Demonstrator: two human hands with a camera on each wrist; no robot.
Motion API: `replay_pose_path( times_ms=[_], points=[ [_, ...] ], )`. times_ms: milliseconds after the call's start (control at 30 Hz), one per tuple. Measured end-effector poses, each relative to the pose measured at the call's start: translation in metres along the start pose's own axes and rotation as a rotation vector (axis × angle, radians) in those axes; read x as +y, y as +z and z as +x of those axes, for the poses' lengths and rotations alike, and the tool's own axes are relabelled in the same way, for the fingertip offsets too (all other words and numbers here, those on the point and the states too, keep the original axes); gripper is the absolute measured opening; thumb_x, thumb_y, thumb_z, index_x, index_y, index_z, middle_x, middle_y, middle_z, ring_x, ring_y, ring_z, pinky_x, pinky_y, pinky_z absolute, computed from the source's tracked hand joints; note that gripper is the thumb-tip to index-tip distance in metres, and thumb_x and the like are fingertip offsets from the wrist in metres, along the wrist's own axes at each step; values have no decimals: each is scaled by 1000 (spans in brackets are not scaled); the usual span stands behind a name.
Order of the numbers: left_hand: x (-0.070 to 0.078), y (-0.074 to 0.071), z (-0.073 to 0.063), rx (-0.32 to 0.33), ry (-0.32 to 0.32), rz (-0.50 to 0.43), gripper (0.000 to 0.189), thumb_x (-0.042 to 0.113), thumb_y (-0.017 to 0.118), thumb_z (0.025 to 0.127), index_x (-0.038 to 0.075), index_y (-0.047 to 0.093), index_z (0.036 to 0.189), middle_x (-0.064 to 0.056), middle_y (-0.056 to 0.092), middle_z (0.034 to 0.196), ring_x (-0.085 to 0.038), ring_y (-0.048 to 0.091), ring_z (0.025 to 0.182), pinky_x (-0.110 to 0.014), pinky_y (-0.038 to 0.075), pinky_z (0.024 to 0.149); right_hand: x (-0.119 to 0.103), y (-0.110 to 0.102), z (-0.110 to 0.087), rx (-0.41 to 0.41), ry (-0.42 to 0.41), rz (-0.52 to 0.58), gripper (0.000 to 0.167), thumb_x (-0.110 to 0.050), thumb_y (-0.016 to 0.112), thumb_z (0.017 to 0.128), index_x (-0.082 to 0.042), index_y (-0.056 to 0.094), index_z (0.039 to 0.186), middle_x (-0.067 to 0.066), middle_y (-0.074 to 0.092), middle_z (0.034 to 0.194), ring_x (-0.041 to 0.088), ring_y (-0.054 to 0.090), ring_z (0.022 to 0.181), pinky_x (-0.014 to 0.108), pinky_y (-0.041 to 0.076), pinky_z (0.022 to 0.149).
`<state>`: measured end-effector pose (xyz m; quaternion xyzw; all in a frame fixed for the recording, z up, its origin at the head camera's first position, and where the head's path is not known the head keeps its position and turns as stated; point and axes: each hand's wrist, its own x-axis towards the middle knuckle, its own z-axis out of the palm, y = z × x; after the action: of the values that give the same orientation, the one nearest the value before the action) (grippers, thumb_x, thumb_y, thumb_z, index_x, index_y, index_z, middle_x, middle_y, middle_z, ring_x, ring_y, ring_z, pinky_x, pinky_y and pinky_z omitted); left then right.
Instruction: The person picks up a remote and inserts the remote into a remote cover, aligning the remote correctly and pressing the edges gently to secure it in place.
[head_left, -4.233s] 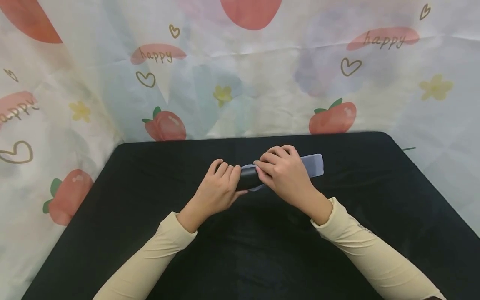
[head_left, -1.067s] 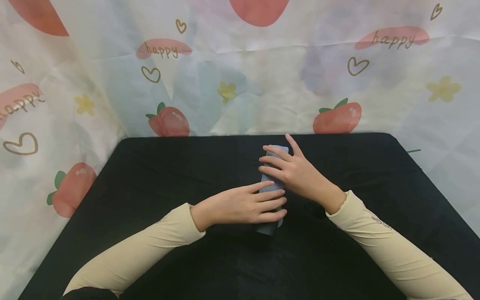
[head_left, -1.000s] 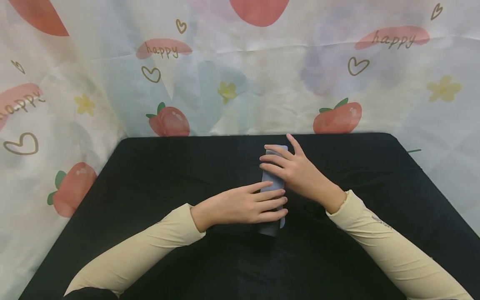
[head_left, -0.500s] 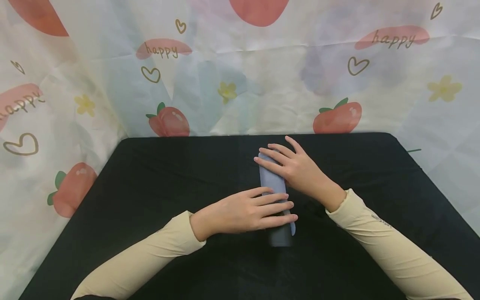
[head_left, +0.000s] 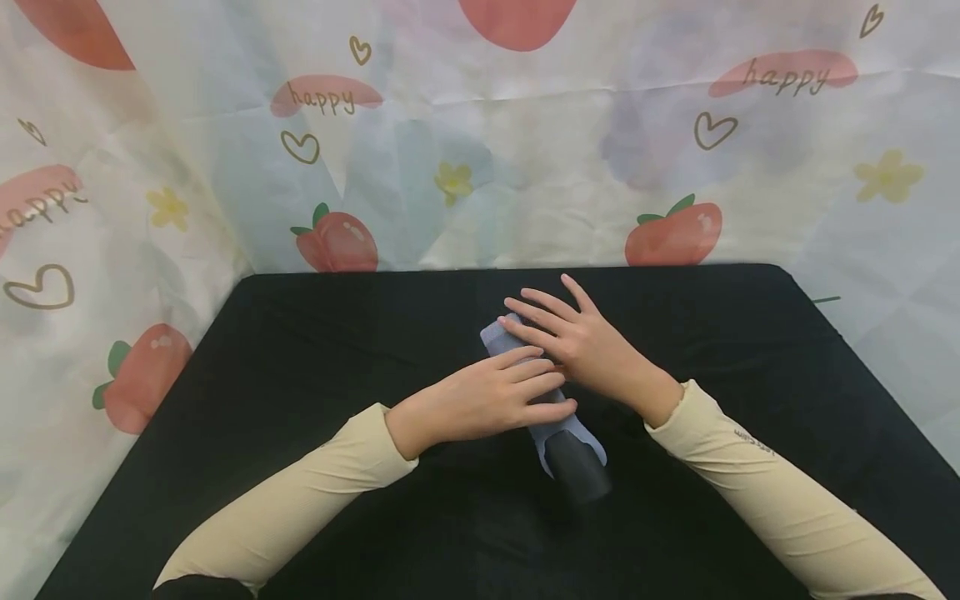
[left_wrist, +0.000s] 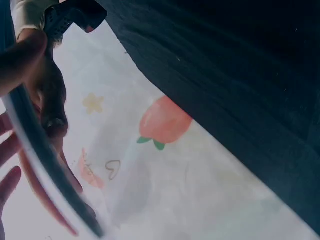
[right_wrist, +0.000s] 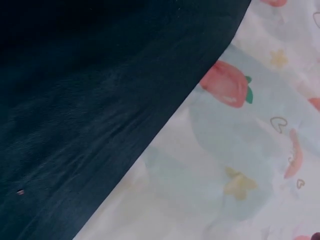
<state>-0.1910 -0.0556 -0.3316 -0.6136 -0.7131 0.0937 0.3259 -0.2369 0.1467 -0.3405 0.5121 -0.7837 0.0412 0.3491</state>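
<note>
A slim blue-grey sleeve point(head_left: 553, 435) slants between my hands, with a blurred black piece point(head_left: 579, 473) sticking out of the notch at its lower end. My left hand point(head_left: 487, 398) lies across its middle with long, spread fingers. In the left wrist view, the left thumb point(left_wrist: 22, 62) shows on the underside. My right hand point(head_left: 592, 346) is over its upper end, fingers splayed and index finger raised. From the side, the sleeve's long edge point(left_wrist: 55, 175) shows as a thin strip between thumbs and fingers, held off the table. The right wrist view shows no held thing.
A black cloth covers the table point(head_left: 337, 350) beneath the hands. A pale curtain point(head_left: 510, 217) printed with fruit and hearts rises along the back and sides. In the left wrist view, a dark device point(left_wrist: 87, 15) sits at the other wrist.
Earlier, both hands gripped the black part and sleeve lying sideways. Then the sleeve stood lengthwise; now its upper end has swung left and its lower end right, baring more of the black piece.
</note>
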Motion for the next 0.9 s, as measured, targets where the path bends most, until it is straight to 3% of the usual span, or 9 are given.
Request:
replay_pose_path(
  times_ms=[167, 267, 400, 467, 567, 667, 733, 833, 900],
  points=[
    [-2, 2, -8, 16, -70, -24, 41, 26, 73, 81, 27, 57, 119, 3, 63, 113, -15, 59, 107, -30, 41, 103, 0, -7, -13, -45, 11, 33, 64, -36, 76, 76, -9, 55, 130, 12, 59, 130, 31, 53, 122, 63, 29, 102],
    [-4, 2, -15, 30, -125, -8, 50, 38, 78, 73, 27, 58, 117, 1, 62, 108, -16, 59, 99, -30, 46, 95, 1, -11, -22, -41, 10, 44, 46, -41, 54, 93, -9, 59, 125, 11, 63, 123, 30, 55, 119, 63, 29, 102],
    [-6, 1, -21, 30, -242, -28, 58, 49, 79, 69, 23, 60, 118, -2, 62, 104, -17, 61, 93, -30, 49, 87, 2, -17, -29, -11, 12, 63, 52, -40, 29, 101, -6, 66, 113, 8, 70, 108, 29, 60, 111, 62, 31, 102],
    [-7, 1, -23, 20, -300, -43, 59, 51, 77, 70, 21, 61, 118, -3, 62, 103, -17, 61, 91, -30, 50, 85, 3, -20, -30, 5, 13, 73, 48, -33, 29, 102, -6, 68, 108, 7, 72, 100, 28, 62, 106, 61, 33, 100],
    [-6, 3, -24, 12, -371, -64, 59, 51, 76, 71, 19, 61, 118, -4, 61, 99, -18, 59, 86, -30, 51, 80, 3, -26, -29, 19, 26, 108, 20, -10, 51, 94, -7, 69, 104, 6, 72, 93, 26, 65, 97, 61, 36, 97],
    [-4, 4, -23, -5, -435, -74, 58, 50, 75, 73, 18, 61, 118, -4, 58, 97, -18, 57, 83, -31, 50, 76, 2, -32, -28, 24, 59, 165, 19, -3, 58, 89, -8, 68, 104, 5, 72, 88, 21, 66, 88, 58, 39, 95],
    [-3, 5, -24, -29, -484, -75, 57, 51, 73, 74, 17, 61, 119, -4, 56, 96, -18, 55, 81, -31, 49, 75, 1, -35, -28, 30, 90, 219, 18, -9, 53, 94, -8, 68, 104, 4, 71, 87, 19, 65, 83, 54, 41, 94],
    [-2, 5, -27, -55, -552, -74, 57, 53, 71, 76, 17, 60, 119, -5, 54, 95, -18, 53, 79, -30, 47, 74, -1, -39, -29, 20, 131, 274, 39, -32, 37, 100, -8, 66, 109, 3, 70, 92, 18, 63, 84, 47, 44, 90],
    [-1, 4, -28, -52, -587, -83, 57, 53, 70, 76, 16, 59, 117, -5, 53, 96, -18, 52, 78, -30, 48, 73, -3, -40, -30, -17, 135, 251, 46, -42, 38, 98, -6, 63, 113, 4, 69, 97, 19, 62, 85, 43, 45, 86]
  ],
)
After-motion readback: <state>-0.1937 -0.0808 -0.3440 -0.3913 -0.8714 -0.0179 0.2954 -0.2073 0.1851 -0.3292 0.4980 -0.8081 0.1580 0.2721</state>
